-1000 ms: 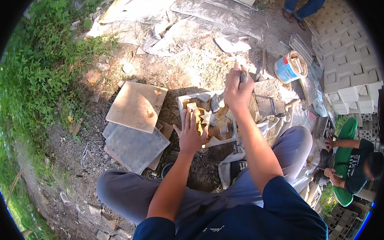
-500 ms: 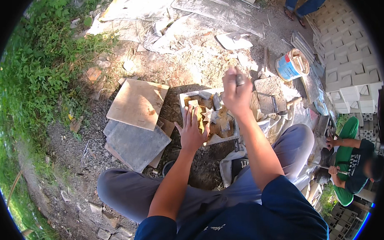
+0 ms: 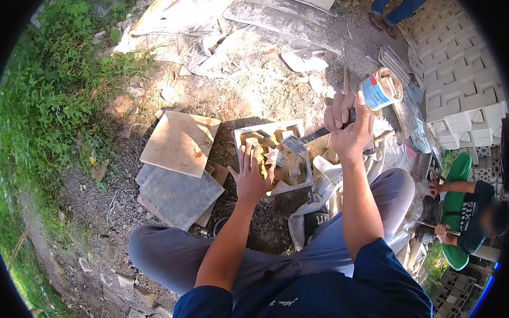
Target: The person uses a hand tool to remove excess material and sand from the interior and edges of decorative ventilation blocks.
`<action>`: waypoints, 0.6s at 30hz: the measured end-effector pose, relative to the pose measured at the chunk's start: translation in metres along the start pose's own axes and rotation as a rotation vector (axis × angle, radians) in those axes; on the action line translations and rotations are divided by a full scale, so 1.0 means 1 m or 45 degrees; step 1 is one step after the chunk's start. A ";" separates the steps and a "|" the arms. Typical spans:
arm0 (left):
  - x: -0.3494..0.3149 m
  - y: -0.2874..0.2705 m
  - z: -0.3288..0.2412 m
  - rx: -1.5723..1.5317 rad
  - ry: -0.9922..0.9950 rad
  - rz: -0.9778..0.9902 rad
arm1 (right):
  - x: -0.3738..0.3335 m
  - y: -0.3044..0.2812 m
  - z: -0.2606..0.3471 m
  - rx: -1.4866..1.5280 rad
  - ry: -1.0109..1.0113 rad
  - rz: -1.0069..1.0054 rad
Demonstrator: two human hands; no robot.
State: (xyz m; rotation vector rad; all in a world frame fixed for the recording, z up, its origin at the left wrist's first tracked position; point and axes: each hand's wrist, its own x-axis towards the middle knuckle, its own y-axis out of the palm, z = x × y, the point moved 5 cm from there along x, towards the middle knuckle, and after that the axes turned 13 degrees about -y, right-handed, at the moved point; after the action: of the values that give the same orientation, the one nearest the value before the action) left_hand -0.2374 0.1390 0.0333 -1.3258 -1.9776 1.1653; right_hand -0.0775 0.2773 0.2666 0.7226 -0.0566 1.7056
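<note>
My right hand is closed round the dark handle of a tool with a flat grey metal head. That head is over the right side of a pale, square-edged mould on the ground between my legs. Inside the mould are yellow-brown hollows and grey, angular pieces. With fingers spread, my left hand lies across the mould's left part, its fingertips at a small pale block. Whether the left palm touches the pieces beneath it cannot be made out.
Wooden boards and a dark slab lie left of the mould. A blue-and-white bucket stands to the right. Pale blocks are stacked beyond it. A co-worker sits at far right; another person's legs show at the top.
My right hand has swung right and slightly away from me, and the tool's handle now slants across the mould's right edge. My left hand stays almost in place.
</note>
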 end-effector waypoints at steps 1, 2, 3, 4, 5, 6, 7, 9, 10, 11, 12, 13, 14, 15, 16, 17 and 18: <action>0.001 0.000 -0.002 -0.003 0.003 -0.003 | -0.001 -0.004 0.001 -0.031 -0.034 0.028; 0.001 -0.001 -0.001 -0.015 0.011 -0.019 | -0.003 -0.006 -0.005 0.006 -0.029 -0.014; 0.001 -0.002 0.000 -0.027 0.020 -0.035 | -0.006 -0.008 -0.008 0.009 -0.028 -0.013; 0.001 -0.001 0.001 -0.025 0.018 -0.036 | -0.010 -0.010 -0.009 -0.005 -0.045 -0.045; 0.001 0.000 0.002 0.004 0.009 -0.022 | -0.012 -0.007 -0.009 -0.018 -0.059 -0.073; 0.000 0.001 0.004 0.033 0.001 -0.008 | -0.012 -0.005 -0.006 -0.014 -0.055 -0.070; 0.000 0.002 0.006 0.035 -0.005 -0.010 | -0.011 -0.002 -0.001 -0.019 -0.076 -0.042; 0.002 0.002 0.005 0.051 0.007 -0.014 | -0.011 -0.001 0.002 -0.026 -0.100 -0.018; 0.002 0.002 0.006 0.052 0.006 -0.014 | -0.012 -0.002 0.001 -0.015 -0.121 0.009; 0.002 0.002 0.003 0.033 0.010 -0.012 | -0.013 -0.006 0.000 -0.013 -0.144 0.035; 0.001 0.003 0.002 0.015 0.014 -0.009 | -0.017 -0.010 -0.007 -0.020 -0.145 0.032; 0.000 0.004 0.002 0.011 0.020 -0.005 | -0.023 -0.013 -0.020 -0.077 -0.109 0.036; 0.001 0.003 0.003 -0.002 0.020 -0.013 | -0.023 -0.011 -0.026 -0.128 -0.077 0.044; 0.002 0.002 0.004 -0.015 0.020 -0.021 | -0.023 -0.013 -0.024 -0.129 -0.082 0.045; 0.001 0.005 0.005 0.003 -0.028 0.043 | -0.024 -0.015 -0.021 -0.110 -0.075 0.068; 0.011 -0.002 0.003 0.008 -0.019 0.015 | -0.019 -0.011 -0.019 -0.074 -0.088 0.098; 0.005 0.000 0.003 0.017 -0.023 0.019 | -0.021 -0.012 -0.010 -0.014 -0.081 0.103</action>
State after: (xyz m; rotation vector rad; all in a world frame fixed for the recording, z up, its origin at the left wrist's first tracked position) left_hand -0.2419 0.1427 0.0317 -1.3296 -1.9726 1.1993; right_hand -0.0689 0.2664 0.2440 0.7754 -0.1409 1.7580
